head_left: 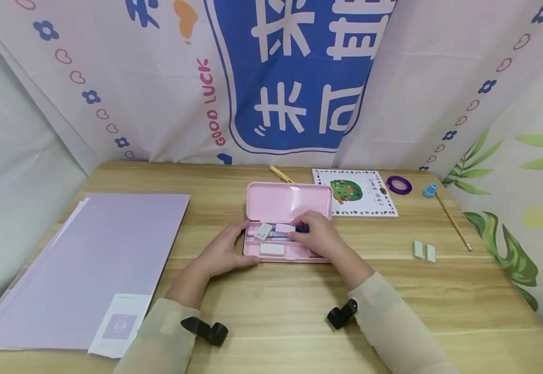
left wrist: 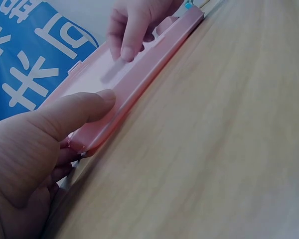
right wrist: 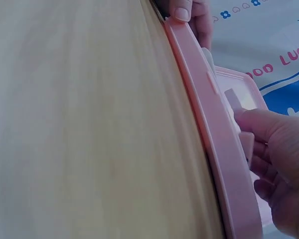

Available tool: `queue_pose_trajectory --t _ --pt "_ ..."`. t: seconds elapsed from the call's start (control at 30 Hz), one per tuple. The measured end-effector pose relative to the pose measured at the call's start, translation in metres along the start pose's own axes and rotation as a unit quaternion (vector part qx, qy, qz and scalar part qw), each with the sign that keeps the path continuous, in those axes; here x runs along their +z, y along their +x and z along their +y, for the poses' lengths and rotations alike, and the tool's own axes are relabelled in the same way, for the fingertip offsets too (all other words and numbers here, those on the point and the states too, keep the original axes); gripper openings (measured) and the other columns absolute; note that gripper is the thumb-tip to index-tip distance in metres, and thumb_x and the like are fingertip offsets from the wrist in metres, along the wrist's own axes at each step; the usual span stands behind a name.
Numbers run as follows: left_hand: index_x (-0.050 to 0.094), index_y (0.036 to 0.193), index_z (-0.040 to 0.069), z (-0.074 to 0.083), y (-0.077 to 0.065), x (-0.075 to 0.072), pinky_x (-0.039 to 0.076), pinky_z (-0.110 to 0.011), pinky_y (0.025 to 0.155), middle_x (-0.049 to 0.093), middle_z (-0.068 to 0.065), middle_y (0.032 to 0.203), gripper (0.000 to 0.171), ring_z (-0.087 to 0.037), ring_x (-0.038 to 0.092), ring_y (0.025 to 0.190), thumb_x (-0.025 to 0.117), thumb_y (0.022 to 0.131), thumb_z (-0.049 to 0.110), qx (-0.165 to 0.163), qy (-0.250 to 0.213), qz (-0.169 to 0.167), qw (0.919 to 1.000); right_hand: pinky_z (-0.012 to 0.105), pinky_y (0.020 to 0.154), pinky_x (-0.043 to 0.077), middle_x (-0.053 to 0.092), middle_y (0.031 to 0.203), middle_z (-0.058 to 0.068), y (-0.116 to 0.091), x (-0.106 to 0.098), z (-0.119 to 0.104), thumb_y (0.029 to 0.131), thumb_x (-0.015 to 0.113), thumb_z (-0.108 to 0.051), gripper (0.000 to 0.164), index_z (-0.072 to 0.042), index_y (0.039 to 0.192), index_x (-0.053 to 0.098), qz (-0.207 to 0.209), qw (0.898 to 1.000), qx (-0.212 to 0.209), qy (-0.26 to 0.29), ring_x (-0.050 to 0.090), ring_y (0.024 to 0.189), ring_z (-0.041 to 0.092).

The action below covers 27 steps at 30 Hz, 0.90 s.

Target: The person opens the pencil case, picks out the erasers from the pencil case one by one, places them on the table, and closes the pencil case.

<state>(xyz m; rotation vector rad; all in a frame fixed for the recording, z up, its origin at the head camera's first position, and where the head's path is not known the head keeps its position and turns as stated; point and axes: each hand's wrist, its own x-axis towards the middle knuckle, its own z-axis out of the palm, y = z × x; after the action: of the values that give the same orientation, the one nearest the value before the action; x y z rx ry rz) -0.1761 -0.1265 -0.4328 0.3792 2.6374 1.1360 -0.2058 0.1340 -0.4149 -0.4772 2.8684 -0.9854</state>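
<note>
A pink pencil case point(head_left: 271, 201) stands with its lid raised on the wooden table. My left hand point(head_left: 222, 252) grips its left end, the thumb over the front rim and the fingers at the side, also seen in the left wrist view. Above the back compartment, my right hand point(head_left: 320, 236) pinches a small pale eraser point(head_left: 285, 229) between thumb and fingers. Pens and a tilted whitish eraser point(head_left: 264, 231) lie in that compartment, partly covered by the right hand. A white eraser point(head_left: 272, 250) sits in the front compartment.
Large lilac sheets point(head_left: 112, 244) with a white packet point(head_left: 119, 324) cover the left side. Behind and right are a yellow pen-like item point(head_left: 281, 174), an illustrated booklet point(head_left: 369, 195), a purple tape ring point(head_left: 399, 192), a small blue item point(head_left: 430, 191), a pencil point(head_left: 453, 220) and two pale blocks point(head_left: 418, 250).
</note>
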Motion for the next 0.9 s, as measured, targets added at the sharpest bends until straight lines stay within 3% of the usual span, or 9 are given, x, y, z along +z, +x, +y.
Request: queue_pose_trajectory --t 0.23,0.37,0.47,0.6,0.7,0.8,0.9 --pt "0.031 0.153 0.014 0.001 0.000 0.001 0.026 -0.055 0.120 0.031 -0.015 0.159 0.099 -0.037 0.027 0.147 0.082 0.074 0.043 0.003 -0.004 -0.001 1.0000 0.039 0.087 0.054 0.068 0.104 0.009 -0.028 -0.023 0.020 0.087 0.073 -0.023 0.033 -0.008 0.115 0.068 0.043 0.997 0.039 0.060 0.061 0.095 0.022" --pt "0.030 0.154 0.013 0.001 0.001 0.001 0.025 -0.055 0.120 0.030 -0.016 0.159 0.100 -0.037 0.027 0.148 0.082 0.074 0.044 0.002 0.000 -0.002 1.0000 0.031 0.083 0.054 0.068 0.105 0.012 -0.053 -0.044 0.044 0.089 0.071 -0.020 0.037 -0.006 0.123 0.066 0.096 0.993 0.052 0.046 0.062 0.096 0.024" --pt "0.029 0.154 0.012 0.000 0.001 0.001 0.025 -0.056 0.120 0.029 -0.017 0.159 0.101 -0.038 0.026 0.148 0.081 0.074 0.045 0.001 0.005 -0.001 1.0000 0.021 0.077 0.051 0.069 0.105 0.016 -0.073 -0.062 0.063 0.089 0.070 -0.020 0.036 -0.003 0.121 0.067 0.143 0.985 0.089 0.032 0.063 0.093 0.022" --pt "0.029 0.154 0.011 -0.001 0.001 0.000 0.024 -0.055 0.120 0.029 -0.018 0.160 0.102 -0.038 0.026 0.148 0.081 0.075 0.045 0.004 0.011 0.001 0.9999 0.008 0.068 0.048 0.069 0.108 0.023 -0.104 -0.086 0.094 0.090 0.069 -0.022 0.039 0.001 0.122 0.065 0.205 0.962 0.174 0.036 0.058 0.080 0.000" --pt "0.029 0.154 0.010 0.000 0.001 -0.001 0.024 -0.055 0.120 0.029 -0.019 0.159 0.101 -0.038 0.026 0.148 0.082 0.075 0.045 0.008 0.012 0.002 0.9999 0.005 0.063 0.045 0.068 0.113 0.024 -0.127 -0.103 0.119 0.091 0.067 -0.029 0.045 0.002 0.124 0.064 0.236 0.939 0.245 0.038 0.049 0.071 -0.015" --pt "0.030 0.154 0.008 0.000 0.001 -0.001 0.025 -0.055 0.120 0.029 -0.020 0.159 0.101 -0.039 0.026 0.147 0.081 0.075 0.045 0.013 0.015 0.001 0.9998 0.007 0.059 0.043 0.068 0.111 0.022 -0.147 -0.116 0.140 0.093 0.063 -0.035 0.051 0.003 0.127 0.061 0.241 0.920 0.307 0.027 0.043 0.067 -0.016" --pt "0.029 0.154 0.010 0.000 0.002 0.001 0.025 -0.055 0.120 0.029 -0.018 0.159 0.101 -0.038 0.026 0.148 0.082 0.075 0.045 0.010 0.014 0.001 0.9998 0.011 0.055 0.042 0.067 0.105 0.019 -0.162 -0.124 0.156 0.093 0.062 -0.035 0.052 0.005 0.125 0.061 0.247 0.903 0.351 0.019 0.045 0.065 -0.009"
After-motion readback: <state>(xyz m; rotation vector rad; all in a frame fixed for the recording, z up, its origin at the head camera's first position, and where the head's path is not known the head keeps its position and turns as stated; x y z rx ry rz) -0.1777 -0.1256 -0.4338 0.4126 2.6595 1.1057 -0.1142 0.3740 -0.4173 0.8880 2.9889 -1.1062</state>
